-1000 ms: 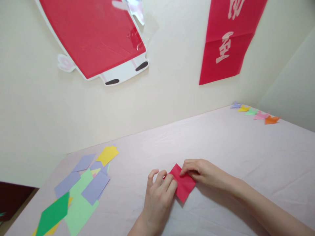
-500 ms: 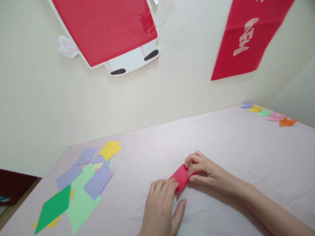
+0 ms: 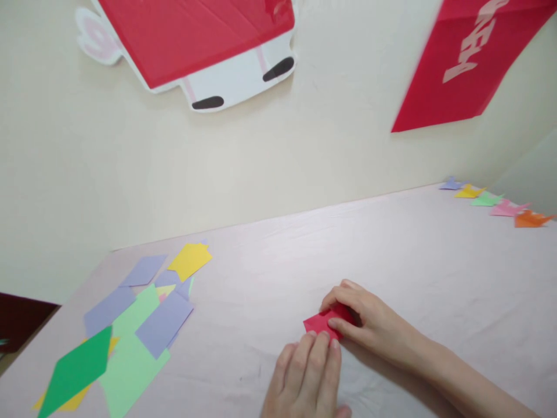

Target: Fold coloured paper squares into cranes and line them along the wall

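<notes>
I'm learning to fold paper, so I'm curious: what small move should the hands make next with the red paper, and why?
The left hand should probably press along the near edge of the red paper. Its fingertips lie there, while the right hand holds the paper's right part, thumb on top, so it seems steady enough to flatten.
</notes>
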Demonstrator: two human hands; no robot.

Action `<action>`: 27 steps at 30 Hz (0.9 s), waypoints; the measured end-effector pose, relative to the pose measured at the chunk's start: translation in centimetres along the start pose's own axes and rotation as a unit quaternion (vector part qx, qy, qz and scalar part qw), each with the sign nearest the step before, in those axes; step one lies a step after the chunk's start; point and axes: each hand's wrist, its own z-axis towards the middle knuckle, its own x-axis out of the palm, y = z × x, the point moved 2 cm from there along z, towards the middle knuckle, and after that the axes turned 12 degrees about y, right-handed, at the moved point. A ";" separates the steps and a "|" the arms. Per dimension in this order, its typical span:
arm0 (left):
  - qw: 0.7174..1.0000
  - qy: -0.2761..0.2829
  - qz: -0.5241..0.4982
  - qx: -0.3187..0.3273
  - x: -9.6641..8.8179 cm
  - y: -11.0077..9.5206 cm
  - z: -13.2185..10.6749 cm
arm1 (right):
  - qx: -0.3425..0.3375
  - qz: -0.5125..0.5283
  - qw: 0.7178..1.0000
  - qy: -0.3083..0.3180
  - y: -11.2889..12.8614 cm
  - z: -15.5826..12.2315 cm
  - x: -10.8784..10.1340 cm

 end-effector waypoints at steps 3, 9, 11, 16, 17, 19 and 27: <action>1.000 -0.008 0.023 0.017 0.6 -0.4 0.0 | 0.003 -0.011 1.000 -0.006 0.0 0.2 0.4; 1.000 -0.006 0.009 0.005 1.1 -0.5 0.2 | -0.026 -0.040 0.998 -0.032 -0.1 0.3 0.8; 1.000 0.003 0.004 0.001 1.1 -0.5 0.2 | -0.033 -0.051 0.997 -0.039 -0.1 0.4 0.9; 1.000 0.025 -0.004 -0.005 1.0 -0.5 0.3 | -0.038 -0.063 0.996 -0.043 0.0 0.4 0.9; 1.000 0.023 -0.006 -0.005 0.9 -0.4 0.3 | -0.038 -0.064 0.996 -0.045 0.0 0.4 0.9; 1.000 0.022 -0.009 -0.005 0.9 -0.5 0.5 | -0.038 -0.066 0.996 -0.049 0.0 0.4 0.9; 0.998 -0.004 -0.044 -0.053 0.9 -0.7 1.0 | -0.040 -0.070 0.996 -0.050 -0.2 0.5 1.1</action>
